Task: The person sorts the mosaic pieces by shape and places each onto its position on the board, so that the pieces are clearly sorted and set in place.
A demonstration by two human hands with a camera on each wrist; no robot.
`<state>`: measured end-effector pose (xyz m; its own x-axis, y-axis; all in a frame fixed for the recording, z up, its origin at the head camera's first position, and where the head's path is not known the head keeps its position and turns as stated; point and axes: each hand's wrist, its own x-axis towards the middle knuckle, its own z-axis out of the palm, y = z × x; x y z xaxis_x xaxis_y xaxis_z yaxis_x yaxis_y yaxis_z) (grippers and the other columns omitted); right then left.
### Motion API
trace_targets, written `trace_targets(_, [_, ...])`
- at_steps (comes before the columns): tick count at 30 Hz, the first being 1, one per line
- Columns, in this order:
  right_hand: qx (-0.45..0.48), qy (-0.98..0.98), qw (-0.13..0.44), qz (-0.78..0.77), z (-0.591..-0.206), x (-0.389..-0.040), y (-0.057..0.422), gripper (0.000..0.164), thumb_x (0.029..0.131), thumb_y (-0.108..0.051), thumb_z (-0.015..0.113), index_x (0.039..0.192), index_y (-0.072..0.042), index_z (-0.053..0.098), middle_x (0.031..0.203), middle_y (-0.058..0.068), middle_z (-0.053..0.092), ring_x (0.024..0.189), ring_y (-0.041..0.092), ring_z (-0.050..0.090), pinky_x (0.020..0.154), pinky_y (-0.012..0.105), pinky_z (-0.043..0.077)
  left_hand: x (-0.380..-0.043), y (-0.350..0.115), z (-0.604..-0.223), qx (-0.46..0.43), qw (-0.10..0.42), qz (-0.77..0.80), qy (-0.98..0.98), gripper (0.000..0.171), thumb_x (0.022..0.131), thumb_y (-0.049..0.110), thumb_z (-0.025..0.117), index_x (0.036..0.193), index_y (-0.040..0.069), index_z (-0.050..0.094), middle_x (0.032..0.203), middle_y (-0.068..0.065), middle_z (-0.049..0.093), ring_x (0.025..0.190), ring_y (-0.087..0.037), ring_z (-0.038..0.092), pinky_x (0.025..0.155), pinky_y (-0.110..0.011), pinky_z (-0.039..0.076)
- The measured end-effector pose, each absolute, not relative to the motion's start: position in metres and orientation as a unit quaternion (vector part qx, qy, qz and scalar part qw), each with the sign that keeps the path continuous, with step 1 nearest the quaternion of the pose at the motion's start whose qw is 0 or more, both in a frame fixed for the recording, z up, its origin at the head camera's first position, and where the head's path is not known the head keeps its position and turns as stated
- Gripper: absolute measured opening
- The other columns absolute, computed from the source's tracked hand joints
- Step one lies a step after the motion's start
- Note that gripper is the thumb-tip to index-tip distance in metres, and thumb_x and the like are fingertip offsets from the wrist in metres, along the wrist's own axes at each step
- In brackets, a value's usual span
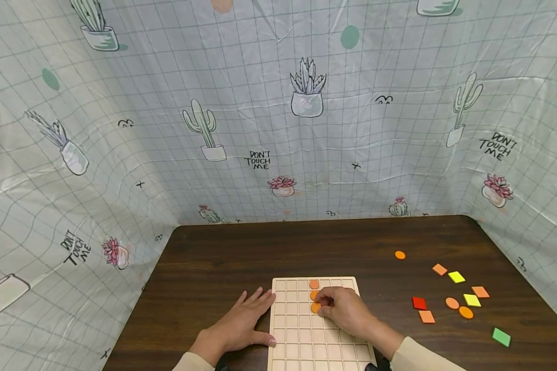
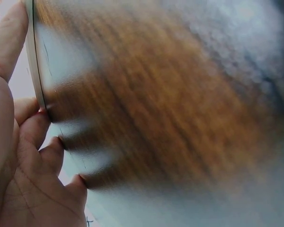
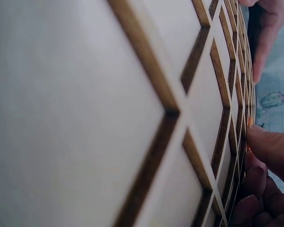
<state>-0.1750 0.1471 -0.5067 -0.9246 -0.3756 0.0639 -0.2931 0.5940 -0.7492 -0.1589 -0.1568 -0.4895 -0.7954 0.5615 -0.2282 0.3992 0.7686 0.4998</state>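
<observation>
A pale wooden grid board [image 1: 299,336] lies on the table, its squares framed by raised strips. My right hand [image 1: 348,312] is over its upper middle, thumb and forefinger pinching an orange disc [image 1: 315,307] at one of the squares. Two more round pieces sit above it in the same column: an orange disc [image 1: 313,295], partly covered by my fingers, and a salmon-coloured disc [image 1: 314,284]. In the right wrist view a sliver of orange shows by the thumb [image 3: 270,146]. My left hand [image 1: 243,327] rests with fingers spread, thumb and fingertips touching the board's left edge.
Right of the board lie loose pieces: a red square [image 1: 419,303], a green square [image 1: 501,337], a yellow square [image 1: 472,300], a salmon disc [image 1: 452,303], an orange disc [image 1: 400,255] and several others. A patterned curtain [image 1: 278,129] surrounds the dark wooden table [image 1: 223,257].
</observation>
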Motion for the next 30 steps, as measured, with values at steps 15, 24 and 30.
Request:
trace_targets(15, [-0.177, 0.889, 0.055, -0.419, -0.5061, -0.1743, 0.1472, 0.013, 0.089, -0.007, 0.082, 0.098, -0.016, 0.078, 0.084, -0.01, 0.064, 0.073, 0.003, 0.053, 0.066, 0.022, 0.045, -0.1588, -0.1553, -0.4886, 0.258, 0.183, 0.209, 0.925, 0.099, 0.09, 0.058, 0.075, 0.168, 0.014, 0.032, 0.174, -0.005, 0.029, 0.164, -0.031, 0.02, 0.131, -0.064, 0.014])
trace_targets(24, [-0.168, 0.876, 0.056, -0.448, -0.5052, -0.1733, 0.1492, 0.012, 0.089, -0.007, 0.083, 0.099, -0.012, 0.079, 0.086, -0.006, 0.067, 0.074, 0.003, 0.055, 0.067, 0.021, 0.047, -0.1593, -0.1557, -0.4905, 0.259, 0.185, 0.211, 0.924, 0.1, 0.09, 0.06, 0.074, 0.168, 0.015, 0.031, 0.174, -0.005, 0.029, 0.164, -0.031, 0.019, 0.131, -0.064, 0.013])
trace_targets(30, [-0.162, 0.875, 0.054, -0.454, -0.5054, -0.1741, 0.149, 0.012, 0.089, -0.008, 0.084, 0.099, -0.012, 0.079, 0.085, -0.006, 0.067, 0.073, 0.004, 0.054, 0.065, 0.021, 0.047, -0.1592, -0.1556, -0.4901, 0.261, 0.179, 0.205, 0.926, 0.1, 0.09, 0.059, 0.075, 0.168, 0.014, 0.032, 0.174, -0.006, 0.029, 0.164, -0.031, 0.02, 0.13, -0.064, 0.014])
